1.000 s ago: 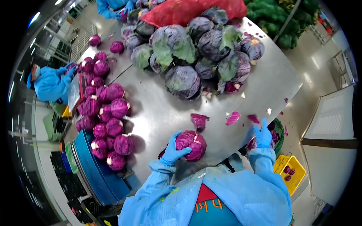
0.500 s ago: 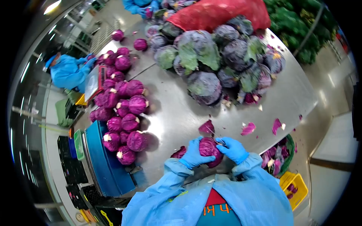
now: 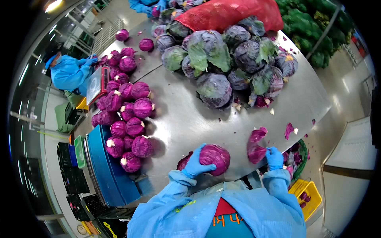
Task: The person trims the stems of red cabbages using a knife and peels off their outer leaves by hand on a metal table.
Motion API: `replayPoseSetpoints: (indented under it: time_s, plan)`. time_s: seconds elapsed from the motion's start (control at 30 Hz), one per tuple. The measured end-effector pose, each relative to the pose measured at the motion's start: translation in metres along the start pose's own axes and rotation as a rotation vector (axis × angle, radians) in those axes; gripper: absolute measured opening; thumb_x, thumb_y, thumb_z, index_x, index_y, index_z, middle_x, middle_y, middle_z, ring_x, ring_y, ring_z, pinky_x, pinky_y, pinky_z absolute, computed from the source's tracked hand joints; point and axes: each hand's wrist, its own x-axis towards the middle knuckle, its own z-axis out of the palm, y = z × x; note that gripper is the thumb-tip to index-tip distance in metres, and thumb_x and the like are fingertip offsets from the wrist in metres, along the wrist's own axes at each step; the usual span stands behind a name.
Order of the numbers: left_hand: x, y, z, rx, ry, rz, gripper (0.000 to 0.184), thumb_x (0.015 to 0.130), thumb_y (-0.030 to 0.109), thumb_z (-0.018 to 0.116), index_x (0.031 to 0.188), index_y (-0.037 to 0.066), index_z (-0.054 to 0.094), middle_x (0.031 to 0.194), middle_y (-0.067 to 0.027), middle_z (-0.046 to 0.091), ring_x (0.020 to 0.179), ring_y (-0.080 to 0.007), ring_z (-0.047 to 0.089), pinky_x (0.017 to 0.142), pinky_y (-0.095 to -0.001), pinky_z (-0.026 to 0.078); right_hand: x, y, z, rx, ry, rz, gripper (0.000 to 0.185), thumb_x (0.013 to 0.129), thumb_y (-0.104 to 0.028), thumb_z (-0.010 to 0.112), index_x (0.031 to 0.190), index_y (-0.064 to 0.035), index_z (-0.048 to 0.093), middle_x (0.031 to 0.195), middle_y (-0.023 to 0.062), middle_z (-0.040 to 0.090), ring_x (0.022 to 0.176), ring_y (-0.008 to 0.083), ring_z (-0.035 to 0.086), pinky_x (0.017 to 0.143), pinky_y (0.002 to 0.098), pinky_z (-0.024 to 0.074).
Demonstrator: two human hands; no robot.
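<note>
My left hand [image 3: 194, 164], in a blue glove, grips a peeled red cabbage [image 3: 215, 158] from its left side, with the thumb along its lower edge. Off to the right, my gloved right hand [image 3: 274, 159] is closed on the lower end of a loose purple cabbage leaf [image 3: 255, 151], close to the table's near edge. No blade can be made out in the right hand now. Another dark purple piece [image 3: 183, 162] lies just behind my left hand, partly hidden by it.
Untrimmed cabbages [image 3: 214, 91] are heaped at the back beside a red mesh sack [image 3: 232, 15]. Trimmed cabbages [image 3: 135, 127] line the left, near a scale [image 3: 95, 85] and blue bin [image 3: 109, 166]. A basket of leaves [image 3: 303, 158] and yellow crate [image 3: 313, 204] stand right. Co-workers [image 3: 69, 73] are beyond.
My right hand has moved from the cabbage to the right and now holds a leaf. The left hand, still gripping the cabbage, has shifted slightly left. The metal tool seen earlier no longer shows.
</note>
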Motion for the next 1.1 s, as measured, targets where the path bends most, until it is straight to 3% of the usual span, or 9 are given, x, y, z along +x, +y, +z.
replayPoseSetpoints:
  time_s: [0.1,0.2,0.27,0.43,0.57,0.6,0.7,0.77,1.1]
  plan:
    - [0.001,-0.001,-0.002,-0.628,0.079,-0.143,0.084,0.068,0.022,0.085,0.137,0.001,0.044,0.129,-0.0095,0.055,0.120,-0.0219,0.052,0.105,-0.0360,0.039,-0.016,0.049,-0.036,-0.159,-0.057,0.038,0.036,0.083,-0.038,0.065,0.107,-0.0126,0.064,0.083,0.0146,0.068,0.073,0.0334,0.066,0.065,0.0448,0.0514]
    - [0.000,-0.002,-0.002,-0.914,0.139,-0.163,0.073,0.073,0.024,0.078,0.135,0.001,0.047,0.127,-0.0113,0.058,0.117,-0.0257,0.055,0.105,-0.0397,0.042,-0.028,-0.014,-0.071,0.159,0.061,0.220,0.051,0.080,-0.025,0.071,0.127,-0.0138,0.056,0.082,0.0080,0.065,0.068,0.0209,0.062,0.063,0.0358,0.0511]
    - [-0.006,-0.010,-0.005,-1.109,0.160,-0.156,0.075,0.077,0.027,0.074,0.139,0.001,0.041,0.137,-0.0167,0.050,0.125,-0.0336,0.049,0.110,-0.0509,0.037,-0.028,-0.020,-0.027,0.605,0.154,0.020,0.054,0.082,-0.006,0.069,0.133,-0.0097,0.052,0.078,-0.0020,0.058,0.069,0.0102,0.054,0.067,0.0268,0.0480]
    - [-0.025,0.033,-0.024,-1.208,0.190,0.087,0.080,0.081,0.061,0.058,0.142,0.014,0.041,0.143,-0.0145,0.044,0.128,-0.0357,0.045,0.107,-0.0546,0.038,-0.062,-0.172,0.021,1.441,-0.716,0.291,0.037,0.090,-0.013,0.061,0.126,-0.0054,0.057,0.074,-0.0005,0.056,0.057,0.0076,0.049,0.051,0.0224,0.0424]
    - [-0.069,0.055,-0.064,-1.073,0.105,0.257,0.079,0.083,0.062,0.052,0.143,0.012,0.039,0.145,-0.0137,0.040,0.131,-0.0344,0.041,0.108,-0.0537,0.035,-0.109,-0.244,0.098,1.395,-1.393,0.027,0.031,0.087,-0.016,0.061,0.115,-0.0029,0.064,0.098,0.0094,0.069,0.086,0.0170,0.065,0.080,0.0316,0.0529]
    - [-0.076,0.055,-0.071,-1.034,0.071,0.284,0.082,0.082,0.062,0.052,0.145,0.012,0.036,0.147,-0.0135,0.038,0.133,-0.0345,0.038,0.110,-0.0538,0.032,-0.124,-0.251,0.110,1.254,-1.473,0.188,0.030,0.085,-0.017,0.063,0.111,-0.0025,0.065,0.102,0.0106,0.070,0.089,0.0168,0.065,0.086,0.0312,0.0513]
    - [-0.094,0.043,-0.075,-0.923,0.044,0.254,0.090,0.080,0.064,0.053,0.149,0.012,0.028,0.152,-0.0130,0.031,0.139,-0.0346,0.031,0.116,-0.0541,0.023,-0.144,-0.252,0.200,1.620,-1.351,0.297,0.045,0.092,-0.019,0.060,0.132,-0.0019,0.051,0.115,0.0059,0.063,0.096,0.0171,0.062,0.082,0.0278,0.0500]
    - [-0.108,0.031,-0.078,-0.804,0.187,0.116,0.101,0.070,0.066,0.065,0.147,0.010,0.031,0.147,-0.0180,0.036,0.136,-0.0382,0.033,0.112,-0.0545,0.028,-0.131,-0.268,0.150,1.725,-1.084,0.071,0.045,0.093,-0.017,0.060,0.135,-0.0047,0.050,0.112,0.0057,0.062,0.094,0.0139,0.060,0.084,0.0243,0.0491]
    - [0.011,0.009,-0.019,-0.239,0.212,-0.152,0.095,0.077,0.062,0.063,0.148,0.009,0.029,0.150,-0.0169,0.032,0.137,-0.0380,0.030,0.113,-0.0489,0.027,-0.018,-0.150,0.045,1.935,-0.110,0.274,0.048,0.092,-0.008,0.056,0.137,-0.0012,0.044,0.133,0.0124,0.052,0.111,0.0278,0.058,0.095,0.0406,0.0505]
